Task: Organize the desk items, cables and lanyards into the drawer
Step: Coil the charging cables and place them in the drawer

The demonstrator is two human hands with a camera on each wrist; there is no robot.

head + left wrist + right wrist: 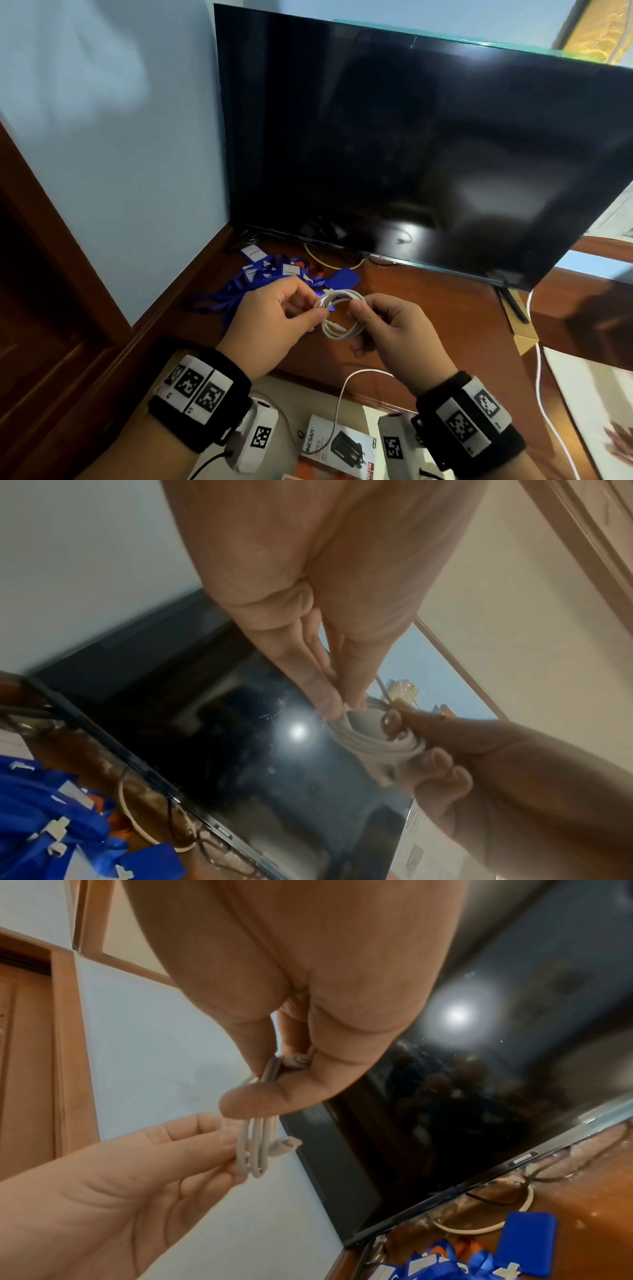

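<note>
A coiled white cable [339, 313] hangs above the wooden desk [428, 315], held between both hands. My left hand [287, 315] pinches the coil's left side, and my right hand [383, 325] pinches its right side. The left wrist view shows the coil [373, 739] squeezed between fingertips of both hands. In the right wrist view my thumb presses the loops [255, 1148], and a plug end [287, 1144] sticks out. A tangle of blue lanyards [246, 287] with white badge cards lies on the desk behind my left hand.
A large dark TV [411, 144] stands at the back of the desk, with a cream cable loop [329, 262] beneath it. A blue card holder [342, 279] lies near the lanyards. Below the desk edge lie a boxed charger [339, 445] and a loose white cable [346, 387].
</note>
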